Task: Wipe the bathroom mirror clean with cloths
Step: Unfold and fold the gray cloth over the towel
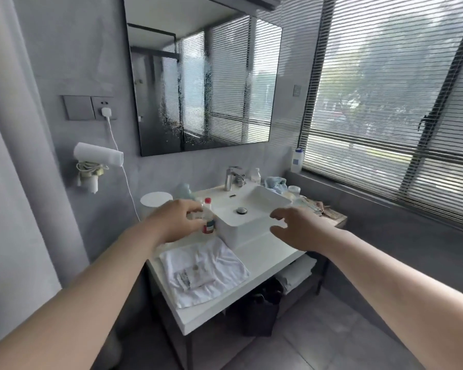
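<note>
Mirror wet, cloth (203,271) not yet in hand.
The cloth lies on the counter (265,260); just beyond, the left hand (175,221) curls round a bottle (208,212), and the right hand (301,229) hangs spread by the basin (262,202). Droplets streak the mirror (203,84): next, likely, take the cloth and wipe.

mirror (203,84): wall-hung, wet-streaked (mostly middle) | white cloth (203,273): spread on counter (265,260)

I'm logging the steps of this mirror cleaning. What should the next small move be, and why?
Probably release the bottle held by the left hand and pick up the white cloth from the counter: the mirror is already streaked with droplets, and neither hand has a cloth.
</note>
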